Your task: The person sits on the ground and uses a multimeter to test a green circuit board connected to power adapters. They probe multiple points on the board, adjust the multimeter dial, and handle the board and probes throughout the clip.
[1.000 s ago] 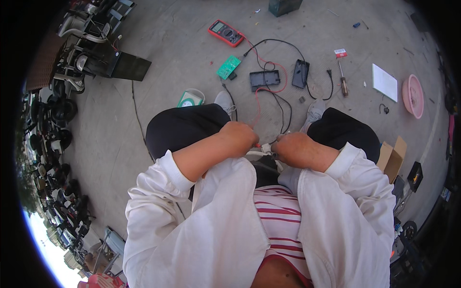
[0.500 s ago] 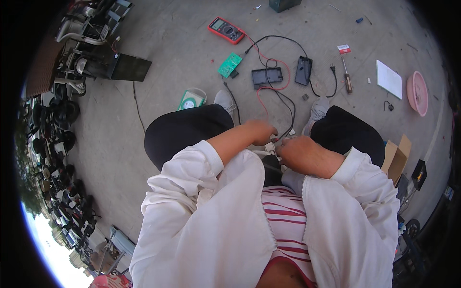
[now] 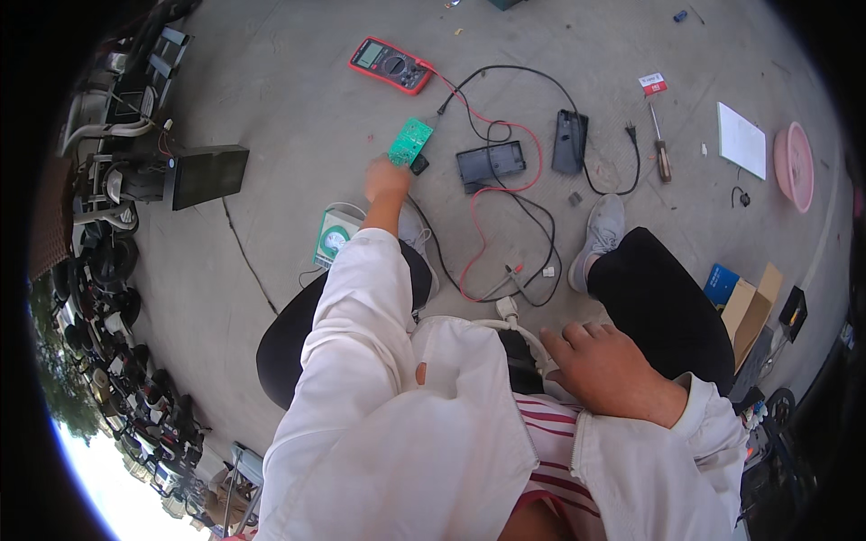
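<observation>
My left hand point(image 3: 388, 182) reaches out to the lower end of a green circuit board point(image 3: 411, 137) lying on the ground. The back of the hand hides most of its fingers, so I cannot tell whether they grip the board. A small black part point(image 3: 419, 164) sits beside the board. Over my lap, my right hand point(image 3: 604, 365) is open, fingers apart, next to a white cable point(image 3: 539, 350). That cable has a white plug or socket point(image 3: 508, 308) at its end. Just beyond, test probes point(image 3: 514, 270) rest on the ground among the leads.
A red multimeter point(image 3: 391, 65), black case halves point(image 3: 492, 166) point(image 3: 569, 142) and a black power cord point(image 3: 634, 144) lie ahead. Rightward are a screwdriver point(image 3: 663, 160), white paper point(image 3: 742, 142), a pink basin point(image 3: 794, 167) and a cardboard box point(image 3: 753, 311). A green-white device point(image 3: 336, 236) stands left.
My left hand has left the spot between my knees and stretched forward-left to the circuit board. The right hand has drawn back toward my lap and opened. The probes now lie on the ground.
</observation>
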`<state>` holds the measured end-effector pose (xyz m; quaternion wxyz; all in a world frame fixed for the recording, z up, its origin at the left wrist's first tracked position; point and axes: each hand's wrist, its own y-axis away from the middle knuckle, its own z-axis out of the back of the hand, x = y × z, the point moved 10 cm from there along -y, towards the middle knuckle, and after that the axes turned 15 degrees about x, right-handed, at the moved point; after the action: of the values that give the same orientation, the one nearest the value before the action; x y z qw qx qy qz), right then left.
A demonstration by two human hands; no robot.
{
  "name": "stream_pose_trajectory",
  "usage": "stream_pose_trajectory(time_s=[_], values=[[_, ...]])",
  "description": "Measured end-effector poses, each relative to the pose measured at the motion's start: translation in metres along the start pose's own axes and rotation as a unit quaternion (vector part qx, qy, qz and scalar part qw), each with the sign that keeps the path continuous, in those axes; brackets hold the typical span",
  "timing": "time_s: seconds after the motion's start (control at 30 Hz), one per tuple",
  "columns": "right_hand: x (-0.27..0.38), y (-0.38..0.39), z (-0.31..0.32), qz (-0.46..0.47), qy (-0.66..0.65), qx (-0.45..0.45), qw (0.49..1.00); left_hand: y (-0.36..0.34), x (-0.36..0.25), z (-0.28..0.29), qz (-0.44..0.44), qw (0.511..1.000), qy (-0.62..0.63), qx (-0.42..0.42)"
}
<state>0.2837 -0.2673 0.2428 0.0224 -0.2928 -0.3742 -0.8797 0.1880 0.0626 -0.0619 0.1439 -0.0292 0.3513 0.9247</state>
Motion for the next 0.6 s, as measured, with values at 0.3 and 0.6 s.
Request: stream_pose_trajectory(time_s=[0.3,0.6], values=[[-0.021,-0.005,0.018,-0.028,-0.015,-0.024,0.999,-0.028,-0.046,-0.006,-0.011,0.998,-0.056,-0.029],[-0.017,0.003,0.017,-0.022,-0.036,-0.015,0.999,-0.027,-0.054,0.005,-0.056,0.996,-0.074,0.004]])
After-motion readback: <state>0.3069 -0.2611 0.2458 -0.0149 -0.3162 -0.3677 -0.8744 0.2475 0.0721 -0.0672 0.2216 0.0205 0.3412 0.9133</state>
